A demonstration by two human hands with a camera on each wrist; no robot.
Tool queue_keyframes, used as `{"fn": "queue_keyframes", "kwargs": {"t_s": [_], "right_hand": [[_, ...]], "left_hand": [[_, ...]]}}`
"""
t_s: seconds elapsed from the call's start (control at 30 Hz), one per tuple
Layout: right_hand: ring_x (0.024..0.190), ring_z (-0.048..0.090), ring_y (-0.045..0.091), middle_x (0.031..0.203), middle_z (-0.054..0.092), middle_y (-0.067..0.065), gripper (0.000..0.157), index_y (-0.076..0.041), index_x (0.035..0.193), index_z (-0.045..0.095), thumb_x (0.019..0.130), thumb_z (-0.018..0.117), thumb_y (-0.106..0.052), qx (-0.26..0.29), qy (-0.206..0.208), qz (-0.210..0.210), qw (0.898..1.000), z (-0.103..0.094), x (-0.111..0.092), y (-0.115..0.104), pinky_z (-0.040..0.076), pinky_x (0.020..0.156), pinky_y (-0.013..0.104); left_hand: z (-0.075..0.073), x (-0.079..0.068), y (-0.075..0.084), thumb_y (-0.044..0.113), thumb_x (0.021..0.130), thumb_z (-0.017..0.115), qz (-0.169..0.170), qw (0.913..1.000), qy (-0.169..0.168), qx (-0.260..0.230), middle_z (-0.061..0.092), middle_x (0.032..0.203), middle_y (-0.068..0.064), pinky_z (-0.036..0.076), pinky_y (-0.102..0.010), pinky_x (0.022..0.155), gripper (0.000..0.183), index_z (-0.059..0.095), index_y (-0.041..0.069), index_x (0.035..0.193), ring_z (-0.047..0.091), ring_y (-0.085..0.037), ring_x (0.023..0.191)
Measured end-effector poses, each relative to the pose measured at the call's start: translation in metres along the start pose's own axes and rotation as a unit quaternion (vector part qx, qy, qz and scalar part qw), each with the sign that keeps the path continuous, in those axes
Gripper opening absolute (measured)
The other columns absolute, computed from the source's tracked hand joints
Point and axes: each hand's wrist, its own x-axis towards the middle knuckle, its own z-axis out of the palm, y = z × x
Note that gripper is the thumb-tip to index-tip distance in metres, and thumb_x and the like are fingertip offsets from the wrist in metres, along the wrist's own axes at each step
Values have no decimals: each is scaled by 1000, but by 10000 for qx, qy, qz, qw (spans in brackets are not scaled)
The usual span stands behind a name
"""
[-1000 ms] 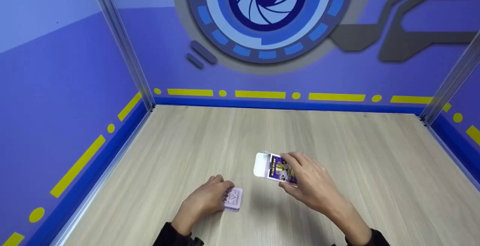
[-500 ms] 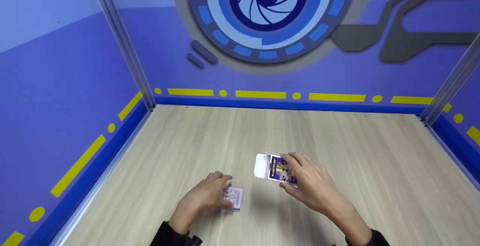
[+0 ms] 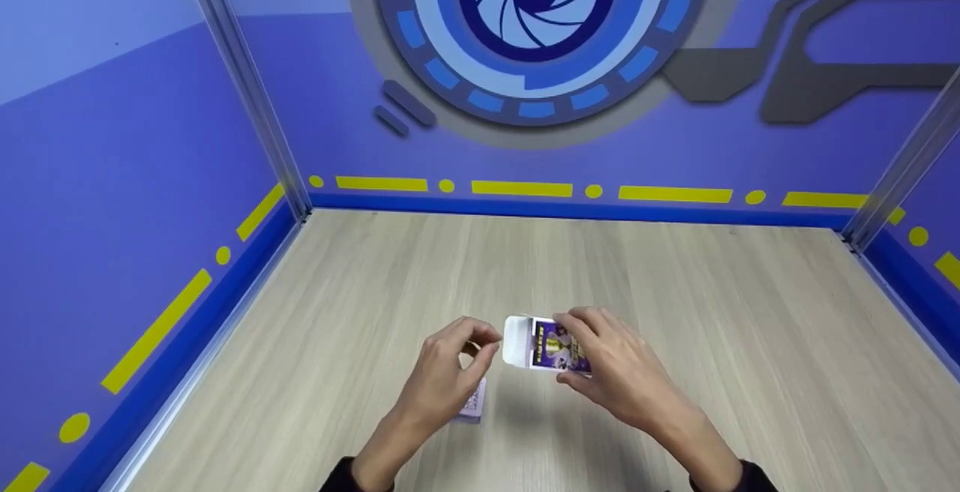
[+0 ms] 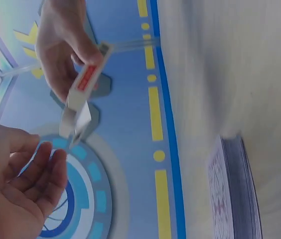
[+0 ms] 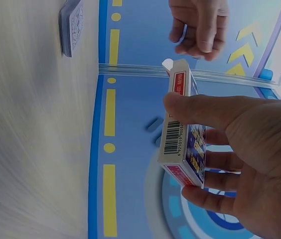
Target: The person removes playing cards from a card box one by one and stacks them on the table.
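My right hand [image 3: 619,368] grips a purple-and-white playing-card box [image 3: 555,346] above the table, thumb on one narrow side and fingers on the other. The box's white end flap [image 3: 517,341] stands out toward my left hand [image 3: 442,372]. That hand hovers just left of the flap with loosely bent fingers; in the left wrist view a small gap shows between its fingertips [image 4: 58,159] and the box. Below it lies a deck of playing cards [image 3: 472,406], patterned back up, partly covered by the left hand. In the right wrist view a barcode shows on the box's narrow side.
The wood-grain tabletop [image 3: 675,289] runs back to a blue printed wall [image 3: 525,162] with yellow dashes. Side panels [image 3: 150,214] and metal corner posts [image 3: 247,87] bound it at left and right.
My left hand has let go of the deck, risen and moved right toward the box flap. The deck stays on the table. The box in my right hand has tipped slightly and lowered a little.
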Motion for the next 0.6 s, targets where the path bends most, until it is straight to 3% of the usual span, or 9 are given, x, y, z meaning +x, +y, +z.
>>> {"fn": "queue_keyframes", "kwargs": {"t_s": [0.2,0.4,0.6], "right_hand": [[118,58,21,130,60,3,75,-12,138,61,72,96,-24,221,-118,-181,9995,0,0,-3,54,96,44],[119,56,17,132,59,1,75,-15,139,60,74,95,-27,368,-135,-344,9986,-1,-1,-6,54,95,41],[118,57,17,132,58,1,75,-15,140,59,75,95,-27,428,-154,-475,9978,0,-1,-9,55,94,41]], "left_hand": [[8,-3,8,1,98,66,-444,9943,-302,-923,65,101,-1,59,-28,80,11,59,7,104,67,-15,95],[15,-4,3,3,99,66,-851,9866,-376,-1339,63,102,-4,59,-29,82,10,57,5,105,64,-18,98],[19,-4,0,5,101,65,-1335,9728,-479,-1832,60,106,-8,59,-28,82,12,56,2,108,62,-18,99]]}}
